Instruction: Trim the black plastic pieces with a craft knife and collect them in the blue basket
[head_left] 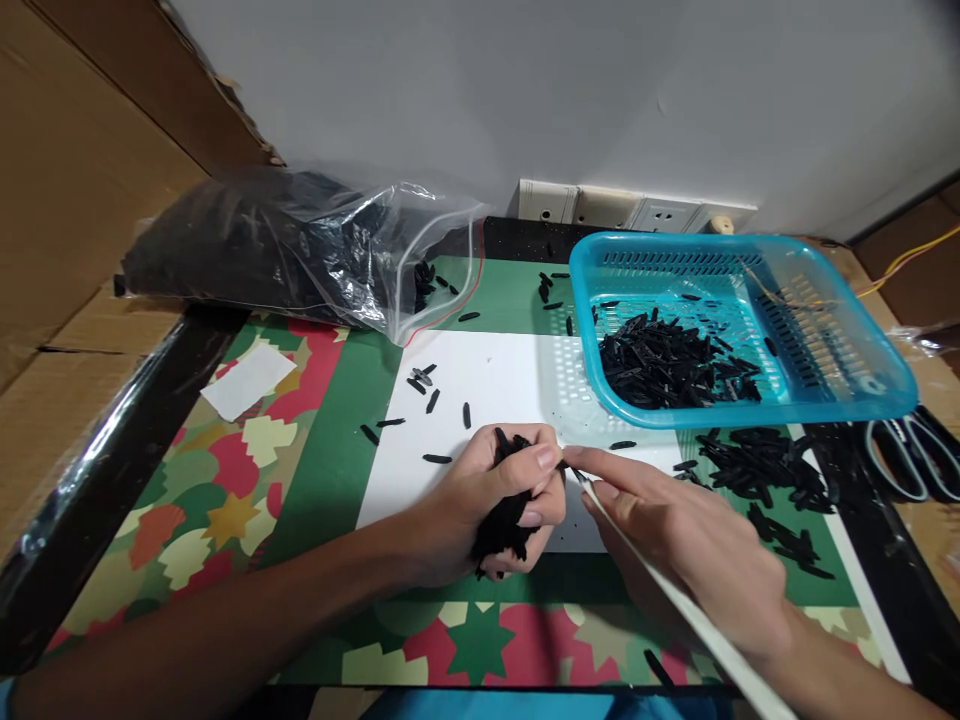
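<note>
Nearer me than the blue basket (750, 412), my left hand (471, 492) partly hides the black pieces (501, 528) in its grip, and the tip detail where my right hand (697, 535) meets it is too small to tell. The pale strip (675, 596), below the basket, runs off the bottom edge.

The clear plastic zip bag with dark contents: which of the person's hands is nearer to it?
Left. The left hand, clutching small black pieces, is nearer the person than the bag and right of its open end; the right hand is farther right.
</note>
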